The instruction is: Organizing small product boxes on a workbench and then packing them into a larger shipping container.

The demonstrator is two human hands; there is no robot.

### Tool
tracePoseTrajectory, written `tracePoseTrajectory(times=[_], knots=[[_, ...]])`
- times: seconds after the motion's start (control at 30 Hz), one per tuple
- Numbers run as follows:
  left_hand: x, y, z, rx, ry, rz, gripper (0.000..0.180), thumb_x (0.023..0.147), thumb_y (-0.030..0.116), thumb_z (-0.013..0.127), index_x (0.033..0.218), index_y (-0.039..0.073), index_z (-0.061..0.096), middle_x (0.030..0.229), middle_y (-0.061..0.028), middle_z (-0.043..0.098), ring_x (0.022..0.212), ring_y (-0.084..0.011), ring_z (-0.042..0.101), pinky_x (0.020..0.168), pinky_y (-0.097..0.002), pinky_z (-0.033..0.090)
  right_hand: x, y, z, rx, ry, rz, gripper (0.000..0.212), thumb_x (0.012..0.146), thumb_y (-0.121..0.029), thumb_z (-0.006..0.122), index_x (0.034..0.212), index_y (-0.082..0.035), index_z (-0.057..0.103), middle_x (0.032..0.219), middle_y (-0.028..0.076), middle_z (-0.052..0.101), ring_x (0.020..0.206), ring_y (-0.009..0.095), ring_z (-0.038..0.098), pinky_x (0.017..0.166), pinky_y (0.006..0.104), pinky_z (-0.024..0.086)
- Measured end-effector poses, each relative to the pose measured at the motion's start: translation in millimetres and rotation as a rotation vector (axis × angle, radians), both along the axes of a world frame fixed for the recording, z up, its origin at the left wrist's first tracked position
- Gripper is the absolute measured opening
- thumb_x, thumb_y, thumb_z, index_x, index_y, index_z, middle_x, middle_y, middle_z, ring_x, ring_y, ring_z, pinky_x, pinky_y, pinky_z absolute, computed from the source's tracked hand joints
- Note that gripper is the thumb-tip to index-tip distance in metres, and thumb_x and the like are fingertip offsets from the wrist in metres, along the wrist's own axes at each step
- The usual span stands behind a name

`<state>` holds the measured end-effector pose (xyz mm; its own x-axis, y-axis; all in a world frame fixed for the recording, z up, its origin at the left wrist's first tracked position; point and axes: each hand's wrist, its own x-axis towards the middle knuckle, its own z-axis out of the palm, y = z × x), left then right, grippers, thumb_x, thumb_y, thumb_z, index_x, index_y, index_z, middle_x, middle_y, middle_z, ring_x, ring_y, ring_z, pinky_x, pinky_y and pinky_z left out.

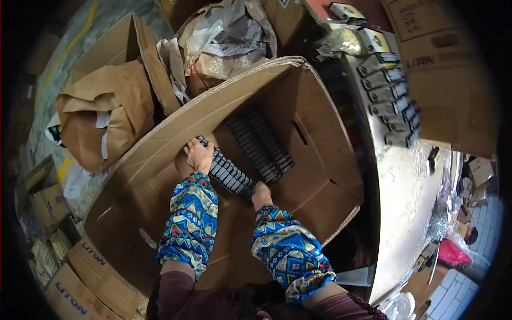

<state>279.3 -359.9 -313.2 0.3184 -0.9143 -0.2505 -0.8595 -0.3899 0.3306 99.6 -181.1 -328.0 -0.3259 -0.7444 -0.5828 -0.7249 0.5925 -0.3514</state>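
Both my arms, in patterned blue sleeves, reach down into a large open cardboard box (314, 125). Between my hands is a row of small dark packs with pale labels (230, 174), pressed end to end. My left hand (199, 156) grips the far left end, fingers bent over it. At the near right end, my right hand (261, 195) closes against the last pack; its fingers are partly hidden. Beside this row, more rows of like packs (255, 140) stand on the box floor toward the far wall.
A worktable (397, 213) on the right carries a line of grey and dark packs (386, 96) and a small black piece (433, 159). Beyond the box's far left wall are a brown paper bag (130, 98) and a carton of crumpled wrapping (232, 40). Closed cartons (101, 277) lie at lower left.
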Motion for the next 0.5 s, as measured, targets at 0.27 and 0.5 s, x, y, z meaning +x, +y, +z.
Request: tracePoseTrajectory(times=[0.27,0.5], knots=[[-12.8,-5.1,-44.8,0.032,0.046,0.056,0.056,0.099,0.049,0.049,0.115,-0.005,0.055,0.118,-0.0272,0.056,0.116,-0.0396,0.052,0.100,-0.0473,0.043,-15.3,-19.3,1.5,0.203,-0.220,-0.213,0.016,0.088,-0.006,0.052,0.103,-0.007,0.055,0.101,0.027,0.063,0.103,0.047,0.060,0.088,0.0503,0.047],[-22.3,9.6,-80.1,-0.423,0.425,0.159,0.034,0.091,0.019,0.068,0.120,0.002,0.063,0.122,-0.0182,0.060,0.114,-0.0358,0.058,0.101,-0.0431,0.044,-31.9,13.2,-112.9,0.098,0.065,-0.732,0.028,0.087,-0.010,0.059,0.113,-0.002,0.058,0.107,0.023,0.067,0.106,0.038,0.064,0.093,0.0444,0.049]])
